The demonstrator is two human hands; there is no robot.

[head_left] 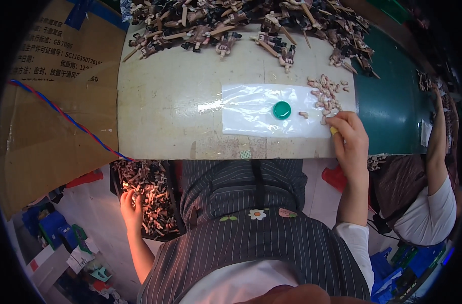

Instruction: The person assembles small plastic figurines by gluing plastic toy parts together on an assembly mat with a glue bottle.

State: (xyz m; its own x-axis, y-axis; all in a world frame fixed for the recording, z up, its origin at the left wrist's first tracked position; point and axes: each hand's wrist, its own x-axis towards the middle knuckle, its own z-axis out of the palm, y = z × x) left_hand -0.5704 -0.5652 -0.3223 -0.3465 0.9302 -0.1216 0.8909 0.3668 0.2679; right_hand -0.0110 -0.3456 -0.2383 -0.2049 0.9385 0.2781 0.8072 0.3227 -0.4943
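Note:
My right hand (351, 139) rests at the table's near right side, with thumb and forefinger drawn together at the edge of a heap of small pale pink plastic pieces (326, 93). A yellow cover wraps one fingertip, and a small piece shows at the pinch. Left of it, a green round cap (281, 110) and a single loose piece (303, 115) lie on a clear plastic sheet (248, 124). My left hand (132, 205) hangs below the table's edge, fingers apart, over a black crate (172, 202) of small figurines (155, 207). Whether it touches one is hard to see.
Many brown-and-black toy figurines (226, 43) are heaped across the table's far side. A cardboard box (58, 121) stands at the left, crossed by a red-and-blue twisted cord (63, 116). A green surface (390, 106) adjoins at the right, where another person's arm (437, 142) reaches.

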